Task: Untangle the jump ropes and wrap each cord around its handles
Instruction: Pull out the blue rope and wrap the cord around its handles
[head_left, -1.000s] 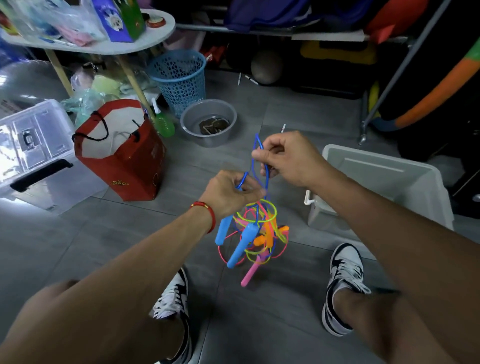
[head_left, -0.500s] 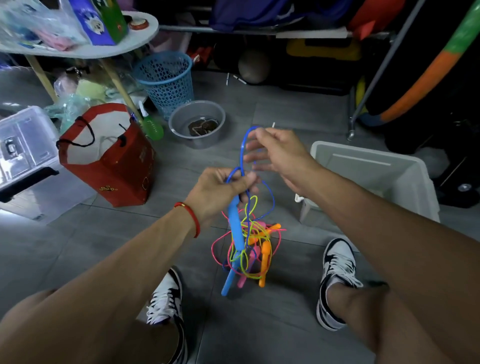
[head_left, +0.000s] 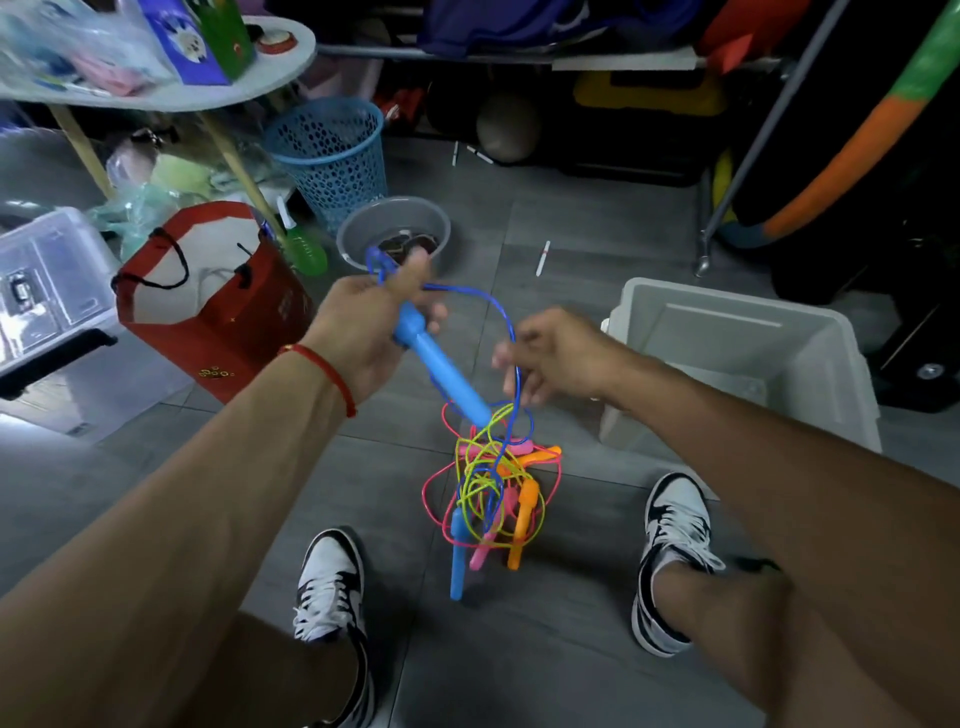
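Hanging nearest, the knotted bundle of pink, yellow, orange and blue plastic jump ropes (head_left: 493, 493) remains tangled, nothing wrapped. Beyond, right hand (head_left: 558, 358) pinches the thin blue cord (head_left: 506, 317); left hand (head_left: 363, 332) grips one blue plastic handle (head_left: 441, 369).

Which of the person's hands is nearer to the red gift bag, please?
The left. The left hand, gripping a blue handle, sits just right of the red gift bag. The right hand, pinching the blue cord, is farther right, beside the white bin.
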